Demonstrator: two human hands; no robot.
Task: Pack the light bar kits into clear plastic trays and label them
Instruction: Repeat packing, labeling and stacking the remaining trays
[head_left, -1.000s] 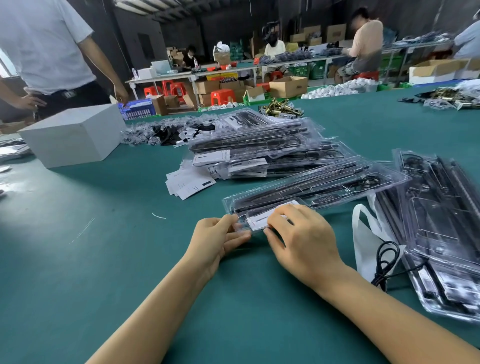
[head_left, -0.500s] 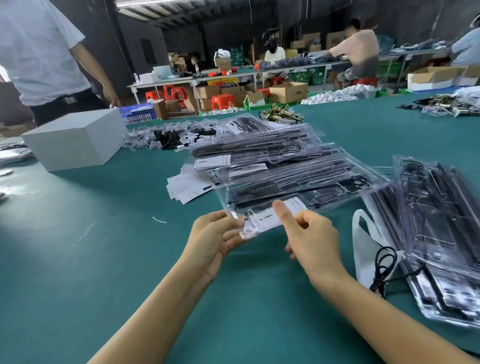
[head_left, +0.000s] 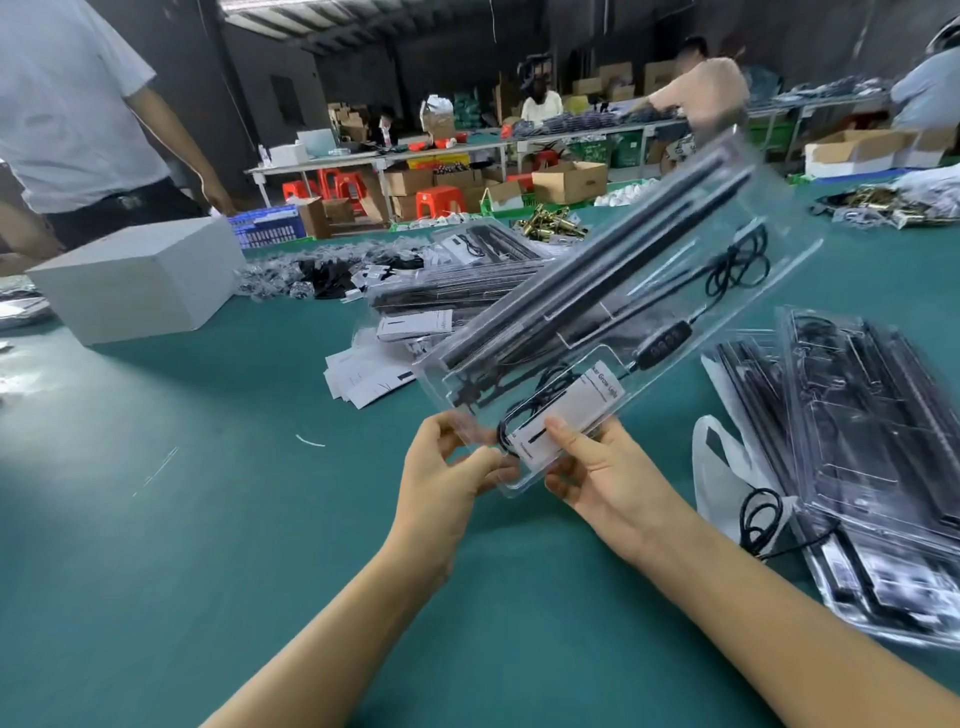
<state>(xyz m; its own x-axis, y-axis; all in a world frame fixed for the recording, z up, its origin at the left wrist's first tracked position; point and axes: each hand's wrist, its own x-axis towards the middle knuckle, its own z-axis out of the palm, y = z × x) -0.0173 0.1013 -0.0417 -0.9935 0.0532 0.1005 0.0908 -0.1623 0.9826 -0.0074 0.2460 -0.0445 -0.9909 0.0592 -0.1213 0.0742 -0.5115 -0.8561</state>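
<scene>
**Lifting a Finished Tray Off the Bench**

Spreading across most of the room, the green table (head_left: 156, 519) carried the whole job. On its far middle lay a stack of packed trays (head_left: 457, 291), sealed and labelled as far as I could tell. On the right sat a second heap of clear trays (head_left: 872, 467), with black parts inside; whether those were closed or labelled I could not make out. A white box (head_left: 140, 280) stood at the left, and a person in a white shirt waited behind it.

Above the table, tilted up and away, hung the clear plastic tray (head_left: 597, 312) then in hand. It held long black light bars (head_left: 587, 270), a coiled cable (head_left: 737, 265) and an inline controller (head_left: 662, 345), each in its own pocket. A white label (head_left: 566, 421) showed at the near end.

Loose paper labels (head_left: 363, 379) lay fanned beside the far stack, so more kits seemed due.

The left hand (head_left: 447, 478) pinched the tray's near left corner between thumb and curled fingers. The right hand (head_left: 608, 478) gripped the near edge, thumb pressed flat on the label and fingers tucked underneath.

This kit looked packed and labelled, ready for a pile; the heap at the right seemed the work left.
</scene>
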